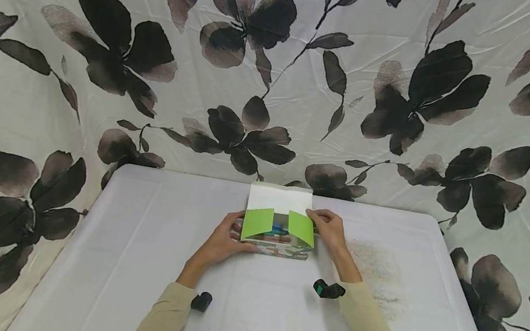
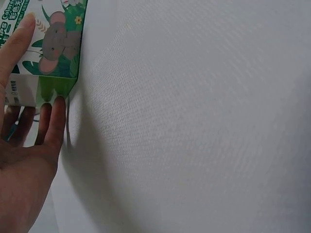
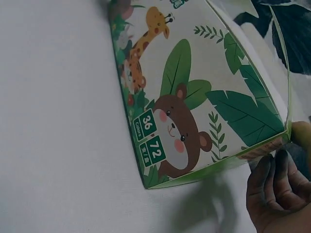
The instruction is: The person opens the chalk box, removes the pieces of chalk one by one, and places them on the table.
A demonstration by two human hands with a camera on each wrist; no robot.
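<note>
A small printed cardboard box (image 1: 284,251) stands on the table with its white lid (image 1: 280,199) raised at the back. Two bright green side flaps (image 1: 258,224) slope over its opening, and between them coloured sticks (image 1: 278,233), blue and reddish among them, lie inside. My left hand (image 1: 223,242) grips the box's left end, thumb along the printed front and fingers at the side. At the right end, my right hand (image 1: 330,231) pinches the edge by the green flap. The right wrist view shows a printed bear (image 3: 177,131) and "36 Colors" on the box.
The box rests on a white-covered table (image 1: 137,238), which has a brownish smudge (image 1: 376,273) right of the right hand. Behind the table hangs a white cloth with dark flowers (image 1: 249,136). A dark device sits at each wrist, one at the right wrist (image 1: 329,289).
</note>
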